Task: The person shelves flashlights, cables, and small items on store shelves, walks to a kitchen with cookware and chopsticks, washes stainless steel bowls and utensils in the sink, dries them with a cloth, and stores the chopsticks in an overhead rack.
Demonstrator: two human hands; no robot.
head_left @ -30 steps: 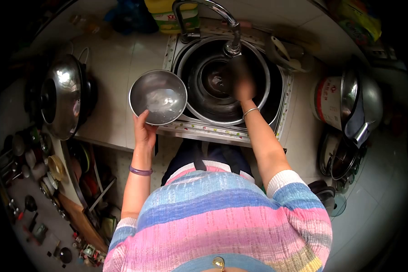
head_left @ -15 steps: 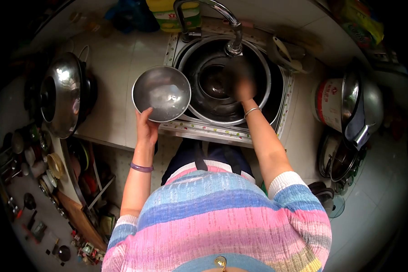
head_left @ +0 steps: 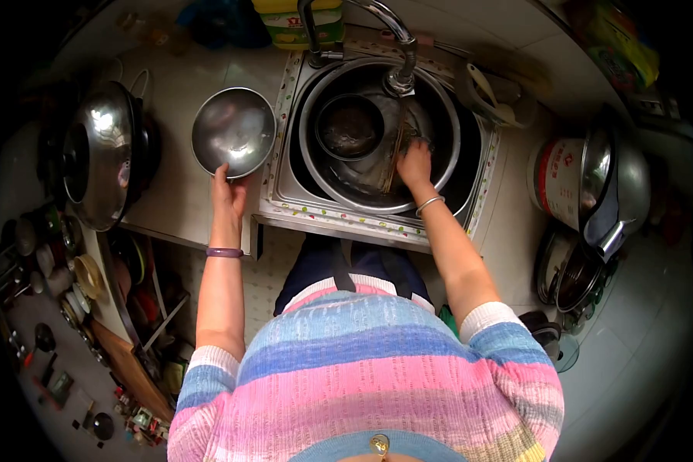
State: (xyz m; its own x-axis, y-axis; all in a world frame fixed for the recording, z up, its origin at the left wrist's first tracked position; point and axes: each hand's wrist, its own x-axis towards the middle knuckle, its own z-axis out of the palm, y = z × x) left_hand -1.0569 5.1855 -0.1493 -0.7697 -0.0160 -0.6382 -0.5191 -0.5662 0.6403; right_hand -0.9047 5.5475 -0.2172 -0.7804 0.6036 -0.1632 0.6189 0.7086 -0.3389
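Observation:
To the left of the sink, my left hand (head_left: pixel 228 194) grips the near rim of a steel bowl (head_left: pixel 234 132), thumb over the edge. The bowl is over the counter; whether it touches it I cannot tell. Inside a large metal basin (head_left: pixel 456 146) set in the sink, my right hand (head_left: pixel 414 163) reaches down, fingers curled and partly hidden. A bundle of chopsticks (head_left: pixel 395 158) lies just left of those fingers. What the right hand holds is not clear. A smaller dark bowl (head_left: pixel 349 127) sits at the basin's left side.
A chrome faucet (head_left: pixel 405 58) arches over the basin. On the left counter stands a lidded wok (head_left: pixel 104 154). A yellow-green jug (head_left: pixel 299 23) is behind the sink. To the right are a holder with a white-handled utensil (head_left: pixel 481 81) and a white bucket (head_left: pixel 560 169).
My left hand has carried the steel bowl leftward, away from the basin. The smaller bowl in the basin has shifted left and back. My right hand, blurred before, now shows beside the chopsticks.

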